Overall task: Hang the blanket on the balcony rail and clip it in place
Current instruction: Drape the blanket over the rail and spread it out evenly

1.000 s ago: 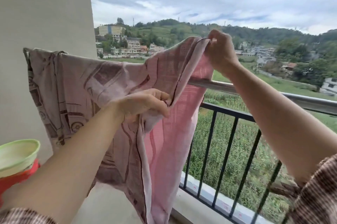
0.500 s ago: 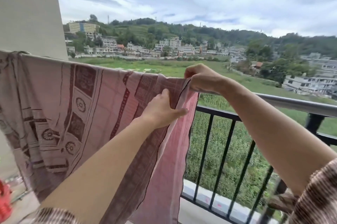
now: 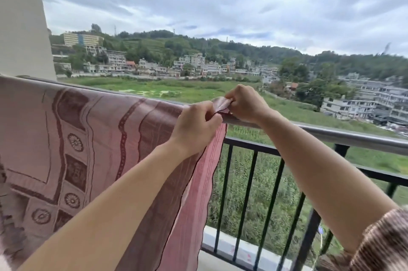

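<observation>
Outdoors, a pink patterned blanket (image 3: 88, 138) is hanging over the left part of the steel balcony rail (image 3: 331, 136). At its top right corner, the left hand (image 3: 194, 129) is pinching the edge and the right hand (image 3: 245, 105) is gripping the folded corner.

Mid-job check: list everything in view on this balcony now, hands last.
blanket: one, pink with maroon pattern, draped over the rail, left
rail: one, silver, across the view
bars: several, black, under the rail
wall: one, white, far left
field: one, green, beyond the rail
buildings: many, pale, past the field
sleeve: one, brown checked, lower right
left hand: one, pinches blanket edge at the rail
right hand: one, pinches blanket corner above the rail
</observation>
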`<action>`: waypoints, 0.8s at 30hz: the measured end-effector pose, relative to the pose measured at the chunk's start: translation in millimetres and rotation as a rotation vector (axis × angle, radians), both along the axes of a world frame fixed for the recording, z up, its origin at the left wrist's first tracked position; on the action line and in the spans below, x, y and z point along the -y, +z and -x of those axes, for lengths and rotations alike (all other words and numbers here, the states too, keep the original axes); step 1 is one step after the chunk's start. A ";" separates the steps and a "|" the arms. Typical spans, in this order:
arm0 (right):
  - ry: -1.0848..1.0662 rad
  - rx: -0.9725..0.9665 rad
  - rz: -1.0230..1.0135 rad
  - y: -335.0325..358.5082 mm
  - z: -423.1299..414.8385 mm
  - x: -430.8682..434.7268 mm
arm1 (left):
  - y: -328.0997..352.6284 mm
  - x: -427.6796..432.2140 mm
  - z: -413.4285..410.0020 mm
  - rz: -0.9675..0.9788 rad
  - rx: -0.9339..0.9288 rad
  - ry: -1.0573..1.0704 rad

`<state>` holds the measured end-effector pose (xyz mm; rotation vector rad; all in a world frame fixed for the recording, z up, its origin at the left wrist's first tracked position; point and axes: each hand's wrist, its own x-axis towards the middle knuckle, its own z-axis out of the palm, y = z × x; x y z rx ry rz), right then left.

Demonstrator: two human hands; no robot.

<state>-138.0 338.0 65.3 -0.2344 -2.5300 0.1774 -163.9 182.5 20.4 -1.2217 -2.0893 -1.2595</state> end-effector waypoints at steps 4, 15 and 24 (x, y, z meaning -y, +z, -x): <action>0.037 -0.062 0.291 16.9 -36.8 -34.9 | -12.1 -27.2 -31.2 0.264 -0.104 0.197; 0.032 0.025 0.751 22.9 -164.4 -157.4 | -8.0 -135.7 -145.7 0.148 0.270 -0.334; -0.079 0.106 0.767 8.2 -231.2 -222.0 | -17.7 -219.0 -214.8 0.081 0.262 -0.401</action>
